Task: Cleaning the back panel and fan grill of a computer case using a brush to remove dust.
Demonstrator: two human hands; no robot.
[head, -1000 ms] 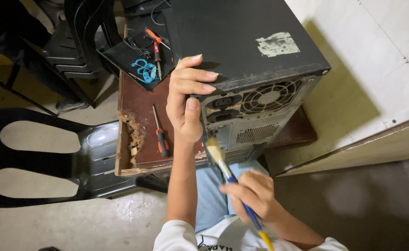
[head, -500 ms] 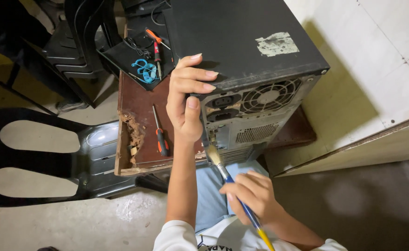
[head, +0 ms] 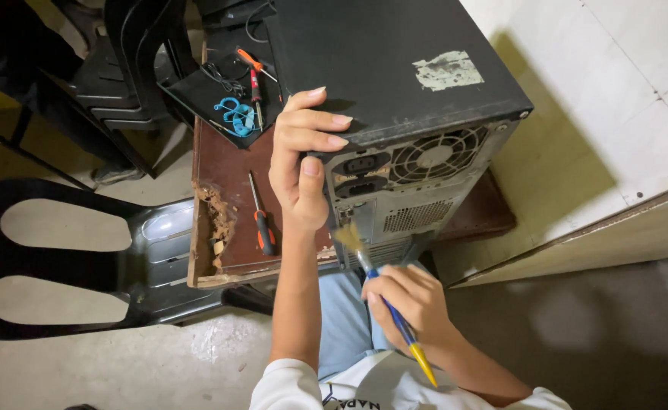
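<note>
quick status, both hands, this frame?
Left hand: closed on the rear corner of the black computer case.
Right hand: closed on a blue-handled brush, bristles at the case's back panel.

Brush bristles (head: 347, 237) motion-blurred, computer case (head: 395, 83) top cut by upper edge, shirt print (head: 349, 400) cropped at bottom

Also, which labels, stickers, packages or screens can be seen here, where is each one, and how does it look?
Torn pale sticker: on the top panel of the black metal computer case, near its rear edge; roughly rectangular, whitish grey, half peeled away.
White shirt print: at the bottom edge, dark lettering and line drawing, mostly cut off.
No packages or screens are visible.
</note>
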